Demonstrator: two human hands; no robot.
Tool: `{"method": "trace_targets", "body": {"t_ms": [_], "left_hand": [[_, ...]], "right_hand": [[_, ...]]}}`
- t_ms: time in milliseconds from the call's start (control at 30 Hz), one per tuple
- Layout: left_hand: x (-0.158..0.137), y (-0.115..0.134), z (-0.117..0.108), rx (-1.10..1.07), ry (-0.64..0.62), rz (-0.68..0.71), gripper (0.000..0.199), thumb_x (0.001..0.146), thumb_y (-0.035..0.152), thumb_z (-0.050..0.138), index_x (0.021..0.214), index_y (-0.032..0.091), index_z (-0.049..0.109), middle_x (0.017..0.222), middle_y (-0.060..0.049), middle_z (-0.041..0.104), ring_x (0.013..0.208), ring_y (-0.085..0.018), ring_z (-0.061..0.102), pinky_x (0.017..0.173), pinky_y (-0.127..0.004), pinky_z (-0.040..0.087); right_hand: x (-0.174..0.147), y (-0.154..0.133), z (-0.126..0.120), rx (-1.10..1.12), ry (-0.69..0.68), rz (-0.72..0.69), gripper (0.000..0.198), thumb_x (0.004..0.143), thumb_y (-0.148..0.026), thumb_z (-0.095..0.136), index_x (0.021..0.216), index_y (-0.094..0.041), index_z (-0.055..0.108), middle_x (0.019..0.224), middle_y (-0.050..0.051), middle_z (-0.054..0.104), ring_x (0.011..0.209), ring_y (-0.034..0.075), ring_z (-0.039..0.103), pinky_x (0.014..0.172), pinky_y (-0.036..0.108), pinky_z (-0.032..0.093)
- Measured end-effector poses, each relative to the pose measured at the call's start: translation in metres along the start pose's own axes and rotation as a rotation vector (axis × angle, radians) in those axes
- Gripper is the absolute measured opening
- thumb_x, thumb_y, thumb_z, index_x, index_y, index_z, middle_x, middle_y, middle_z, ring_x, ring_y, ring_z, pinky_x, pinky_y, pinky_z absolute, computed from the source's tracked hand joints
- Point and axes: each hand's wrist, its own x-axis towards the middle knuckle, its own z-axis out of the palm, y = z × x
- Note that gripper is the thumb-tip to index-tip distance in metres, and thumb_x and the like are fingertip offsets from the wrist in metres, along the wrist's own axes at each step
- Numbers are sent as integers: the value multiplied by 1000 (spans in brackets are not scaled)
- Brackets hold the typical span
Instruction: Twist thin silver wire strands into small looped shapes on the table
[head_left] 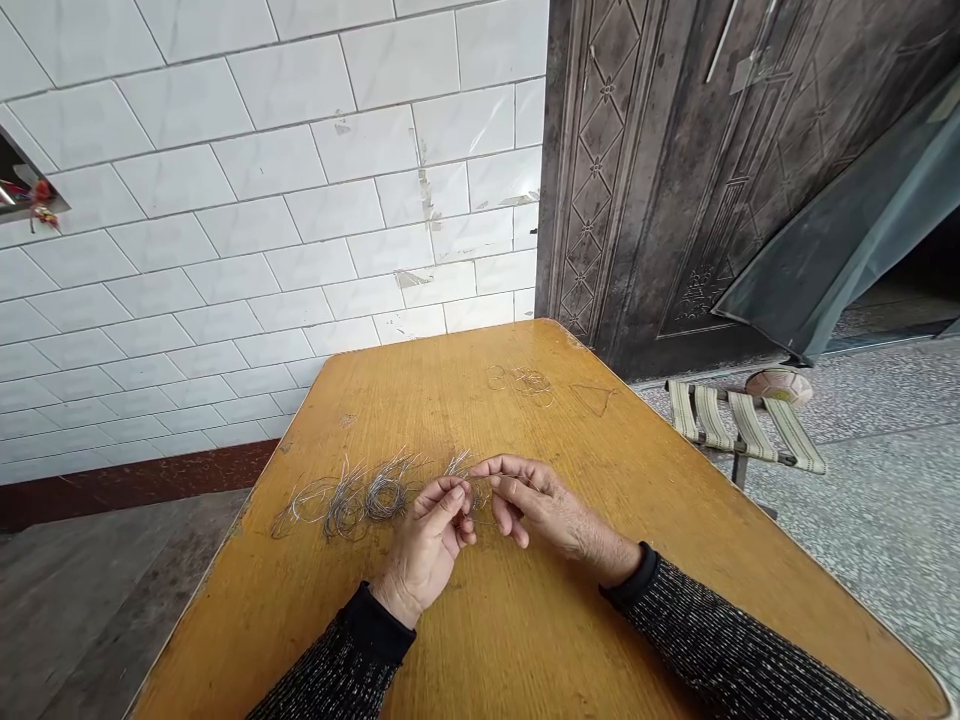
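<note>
My left hand is closed in a pinch, thumb against forefinger, on a thin wire that is hard to see at this size. Just to its right, my right hand pinches too, its fingertips almost meeting those of the left. Both hands are above the wooden table. Behind and left of them lie coils of thin grey wire: a loose coil and a tighter round coil, their ends sticking up. More wire ends show behind my fingers, partly hidden by them.
Farther back on the yellow-brown table lie a loose tangle of thin wire and a bent piece of wire. A white tiled wall stands behind. To the right are a dark carved door and a strapped folding stool.
</note>
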Motion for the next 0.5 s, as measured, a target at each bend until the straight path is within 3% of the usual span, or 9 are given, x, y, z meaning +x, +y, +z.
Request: {"method": "trace_targets", "body": {"t_ms": [300,500], "left_hand": [[3,1,-4,-114,-19,7,14,70,23,68,78,16,59,63,5,49,49,-3,44,47,-16,36],[1,0,-1,-15,-80,-24,14,70,24,68,75,15,58,62,3,52,46,-5,48,44,-18,36]], "right_hand": [[1,-3,7,24,63,-98,27,77,-41,57,86,-16,59,68,-2,58,39,3,48,39,17,38],[2,3,8,63,34,-59,25,77,-40,58,79,-15,59,62,-2,57,40,4,46,38,17,38]]}}
